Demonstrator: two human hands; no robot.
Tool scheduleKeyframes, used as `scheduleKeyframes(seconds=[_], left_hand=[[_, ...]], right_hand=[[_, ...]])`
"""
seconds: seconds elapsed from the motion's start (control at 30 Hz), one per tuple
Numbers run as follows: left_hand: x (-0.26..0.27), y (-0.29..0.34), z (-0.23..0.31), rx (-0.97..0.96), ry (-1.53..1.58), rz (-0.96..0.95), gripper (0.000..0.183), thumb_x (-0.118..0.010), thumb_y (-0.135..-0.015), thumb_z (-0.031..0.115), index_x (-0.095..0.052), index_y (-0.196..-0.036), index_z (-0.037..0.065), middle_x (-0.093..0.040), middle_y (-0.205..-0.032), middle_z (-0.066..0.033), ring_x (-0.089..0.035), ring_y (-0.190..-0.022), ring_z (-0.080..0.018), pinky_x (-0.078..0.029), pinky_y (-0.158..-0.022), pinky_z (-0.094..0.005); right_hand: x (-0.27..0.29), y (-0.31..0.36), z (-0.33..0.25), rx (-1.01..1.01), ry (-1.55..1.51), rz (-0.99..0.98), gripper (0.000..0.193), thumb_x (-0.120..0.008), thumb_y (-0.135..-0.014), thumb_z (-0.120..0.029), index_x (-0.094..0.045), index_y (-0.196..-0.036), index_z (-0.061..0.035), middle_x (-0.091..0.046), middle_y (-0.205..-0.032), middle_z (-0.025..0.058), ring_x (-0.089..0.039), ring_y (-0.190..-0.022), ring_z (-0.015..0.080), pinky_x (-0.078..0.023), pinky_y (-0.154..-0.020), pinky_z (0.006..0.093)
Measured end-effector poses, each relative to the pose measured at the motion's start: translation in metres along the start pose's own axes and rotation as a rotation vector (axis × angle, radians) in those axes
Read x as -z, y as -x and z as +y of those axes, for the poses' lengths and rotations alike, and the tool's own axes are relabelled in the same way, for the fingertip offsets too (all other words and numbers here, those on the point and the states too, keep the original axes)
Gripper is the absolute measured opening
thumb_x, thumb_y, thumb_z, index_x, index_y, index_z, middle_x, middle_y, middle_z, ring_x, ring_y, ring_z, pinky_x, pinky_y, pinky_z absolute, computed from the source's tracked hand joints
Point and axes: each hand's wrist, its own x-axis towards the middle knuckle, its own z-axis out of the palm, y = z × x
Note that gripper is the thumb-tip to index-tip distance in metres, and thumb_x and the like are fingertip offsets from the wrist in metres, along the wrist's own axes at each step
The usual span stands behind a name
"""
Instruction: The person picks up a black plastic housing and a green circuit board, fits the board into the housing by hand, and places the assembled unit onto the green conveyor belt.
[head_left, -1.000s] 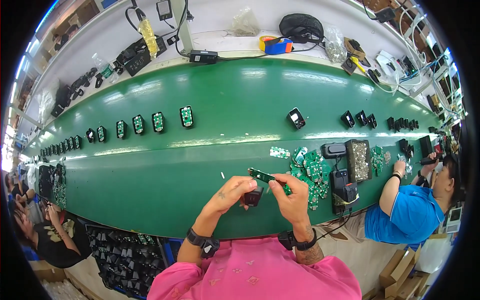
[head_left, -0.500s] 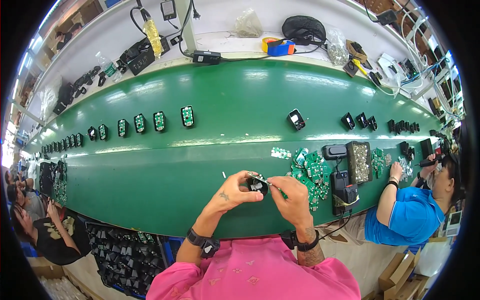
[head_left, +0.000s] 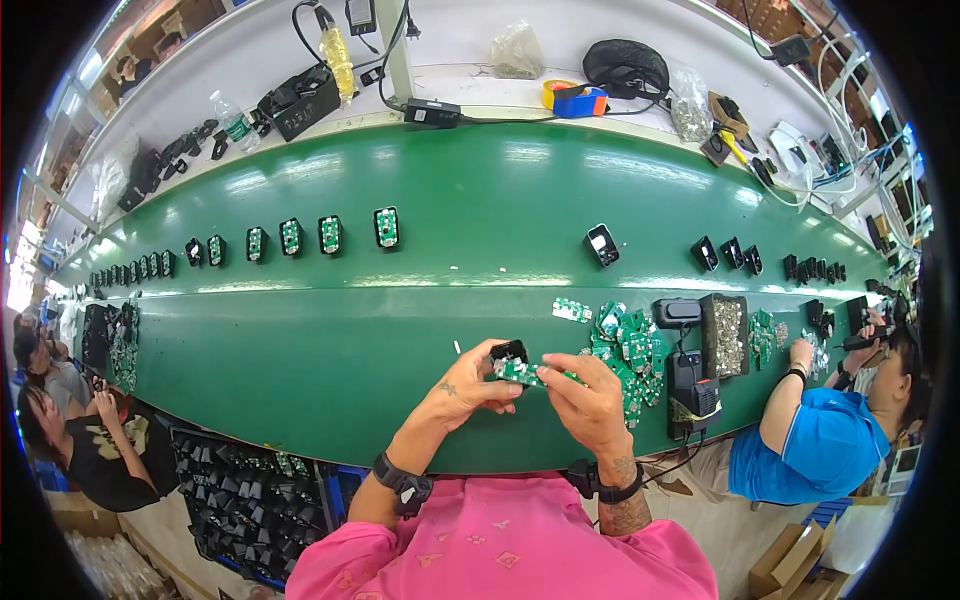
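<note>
In front of my chest, my left hand (head_left: 465, 388) is wrapped round a small black plastic housing (head_left: 509, 350). A green circuit board (head_left: 518, 373) lies tilted across the housing's open mouth. My right hand (head_left: 585, 393) pinches that board by its right end. Just right of my right hand spreads a pile of loose green circuit boards (head_left: 635, 345), with a separate strip of boards (head_left: 571, 309) at its upper left. A small white piece (head_left: 457, 347) lies on the bench beyond my left hand.
Housings with boards (head_left: 330, 235) line the green bench (head_left: 300, 370) toward the left; black housings (head_left: 705, 253) stand at right. Beside the pile are a black charger (head_left: 690, 390) and a tray of small metal parts (head_left: 723, 335). A co-worker in blue (head_left: 825, 430) works at right. A crate of housings (head_left: 250, 510) stands lower left.
The circuit board has turned from nearly edge-on to showing its green face, and has come down across the housing's front. The whole view has shifted slightly.
</note>
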Motion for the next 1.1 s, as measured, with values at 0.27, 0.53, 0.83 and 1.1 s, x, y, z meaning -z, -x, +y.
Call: scheduleKeyframes(seconds=[0.27, 0.53, 0.83, 1.1], left_hand=[[-0.007, -0.005, -0.004, -0.108, -0.298, -0.078, 0.059, -0.084, -0.075, 0.011, -0.051, -0.123, 0.002, -0.062, -0.097, -0.0069, -0.064, -0.075, -0.0127, -0.056, -0.063, -0.0282], [-0.014, 0.001, 0.002, -0.102, -0.165, -0.087, 0.066, -0.082, -0.076, 0.009, -0.048, -0.133, 0.005, -0.062, -0.097, -0.0059, -0.064, -0.079, -0.0129, -0.054, -0.06, -0.026], [-0.014, 0.005, -0.002, -0.067, -0.031, -0.046, 0.053, -0.059, -0.094, 0.007, -0.041, -0.144, 0.01, -0.064, -0.108, -0.012, -0.066, -0.077, -0.0164, -0.052, -0.058, -0.024], [-0.016, 0.007, -0.011, -0.223, -0.181, 0.102, 0.051, -0.058, -0.092, 0.004, -0.044, -0.142, 0.007, -0.067, -0.102, -0.0108, -0.065, -0.074, -0.0127, -0.054, -0.059, -0.0243]], right_hand=[[-0.005, 0.007, -0.003, -0.121, -0.042, 0.014, 0.03, -0.071, -0.072, 0.004, -0.073, -0.099, -0.0085, -0.062, -0.092, 0.0068, -0.063, -0.078, 0.0229, -0.051, -0.065, 0.0359], [-0.005, 0.012, 0.005, -0.106, -0.041, -0.04, 0.028, -0.069, -0.073, 0.006, -0.072, -0.097, -0.0083, -0.062, -0.089, 0.0068, -0.064, -0.077, 0.0228, -0.052, -0.065, 0.0351], [-0.017, 0.009, -0.011, -0.427, -0.219, 0.078, 0.017, -0.068, -0.082, 0.001, -0.071, -0.099, -0.0017, -0.064, -0.091, 0.012, -0.066, -0.076, 0.0249, -0.053, -0.065, 0.0355], [-0.026, 0.018, -0.017, -0.581, -0.357, 0.14, 0.016, -0.069, -0.087, -0.004, -0.07, -0.1, 0.0047, -0.065, -0.088, 0.007, -0.061, -0.068, 0.0104, -0.046, -0.056, 0.0227]])
